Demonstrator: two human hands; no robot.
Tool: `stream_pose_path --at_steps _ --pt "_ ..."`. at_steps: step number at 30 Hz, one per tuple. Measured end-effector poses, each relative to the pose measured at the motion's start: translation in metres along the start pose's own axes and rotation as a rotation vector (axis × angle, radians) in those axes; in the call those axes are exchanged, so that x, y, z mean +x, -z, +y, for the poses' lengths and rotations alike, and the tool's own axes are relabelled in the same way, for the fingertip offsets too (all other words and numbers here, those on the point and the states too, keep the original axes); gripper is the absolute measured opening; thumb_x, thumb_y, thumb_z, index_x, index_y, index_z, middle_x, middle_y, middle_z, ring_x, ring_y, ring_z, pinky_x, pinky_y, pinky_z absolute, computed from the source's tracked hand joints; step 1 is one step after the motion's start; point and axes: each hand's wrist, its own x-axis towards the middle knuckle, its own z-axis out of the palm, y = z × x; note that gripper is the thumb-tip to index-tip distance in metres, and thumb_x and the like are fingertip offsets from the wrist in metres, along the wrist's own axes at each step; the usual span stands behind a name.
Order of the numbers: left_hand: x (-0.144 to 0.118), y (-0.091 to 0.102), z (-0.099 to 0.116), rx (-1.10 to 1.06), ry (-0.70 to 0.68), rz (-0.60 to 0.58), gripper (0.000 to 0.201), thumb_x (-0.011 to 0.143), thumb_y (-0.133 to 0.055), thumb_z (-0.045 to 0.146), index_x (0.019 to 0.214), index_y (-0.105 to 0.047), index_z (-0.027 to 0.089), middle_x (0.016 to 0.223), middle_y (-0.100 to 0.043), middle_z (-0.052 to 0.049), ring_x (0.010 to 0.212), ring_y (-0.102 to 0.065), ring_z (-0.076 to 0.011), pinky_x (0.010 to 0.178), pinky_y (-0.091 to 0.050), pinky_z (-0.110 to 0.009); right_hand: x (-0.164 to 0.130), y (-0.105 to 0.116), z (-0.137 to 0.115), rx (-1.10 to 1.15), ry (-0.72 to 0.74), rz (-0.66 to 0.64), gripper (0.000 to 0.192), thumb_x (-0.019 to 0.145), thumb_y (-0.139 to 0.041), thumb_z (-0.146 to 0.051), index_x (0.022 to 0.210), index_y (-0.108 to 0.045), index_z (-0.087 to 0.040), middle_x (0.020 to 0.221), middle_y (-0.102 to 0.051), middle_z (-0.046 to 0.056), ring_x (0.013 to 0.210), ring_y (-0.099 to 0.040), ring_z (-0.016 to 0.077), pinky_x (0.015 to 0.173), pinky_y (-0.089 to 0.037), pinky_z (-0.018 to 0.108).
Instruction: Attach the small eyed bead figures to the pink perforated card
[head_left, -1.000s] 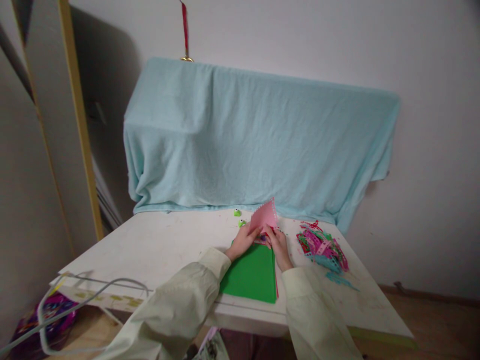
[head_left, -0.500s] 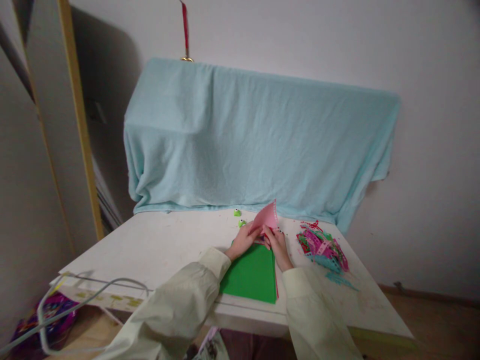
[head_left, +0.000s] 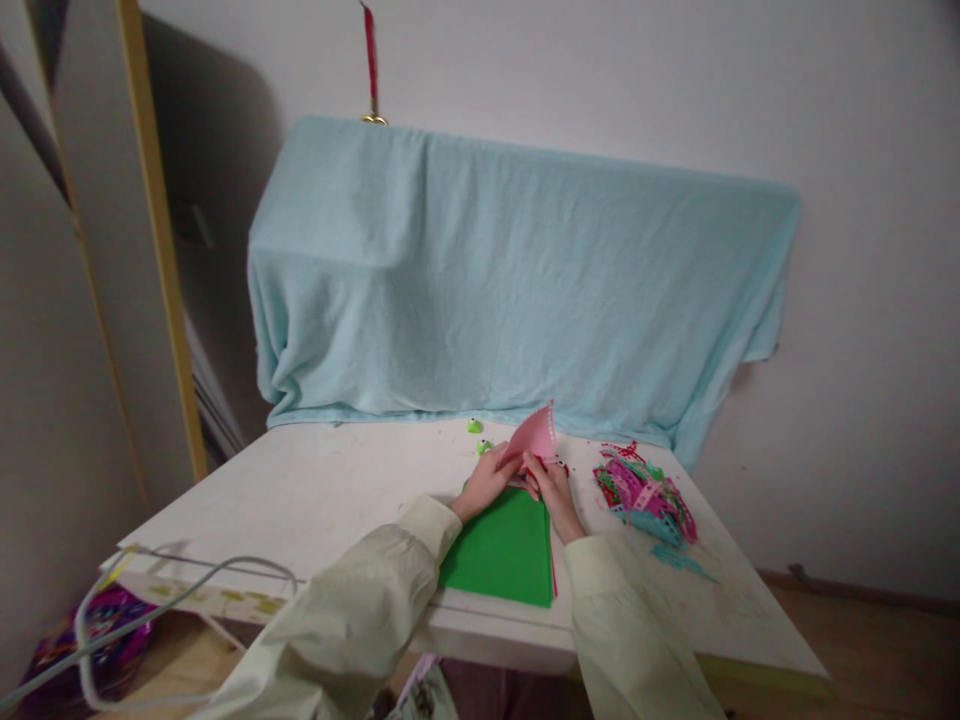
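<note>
I see a white table, its top scuffed and stained, pushed up against a wall. A green sheet lies flat near the front edge, with a thin red edge showing along its right side. To the right sits a loose heap of paper trimmings in pink, red, green and blue, with a few blue strips trailing just beside it. Two small green objects rest near the back, close to the hem of a pale blue cloth that meets the tabletop there. A grey cable runs over the front left corner
</note>
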Motion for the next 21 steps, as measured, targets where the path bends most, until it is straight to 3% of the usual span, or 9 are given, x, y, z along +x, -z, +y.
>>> stream_pose_path --at_steps 21 --pt "0.001 -0.002 -0.001 0.021 0.017 0.02 0.029 0.089 -0.045 0.031 0.096 -0.066 0.014 0.087 -0.065 -0.005 0.079 -0.056 -0.0175 0.075 -0.045 -0.029 -0.0031 -0.0036 -0.0101 0.053 0.01 0.106 0.043 0.078 -0.061 -0.053 0.058 -0.041 -0.021 0.045 -0.036 -0.009 0.037 -0.03 0.0064 0.038 -0.021 0.023"
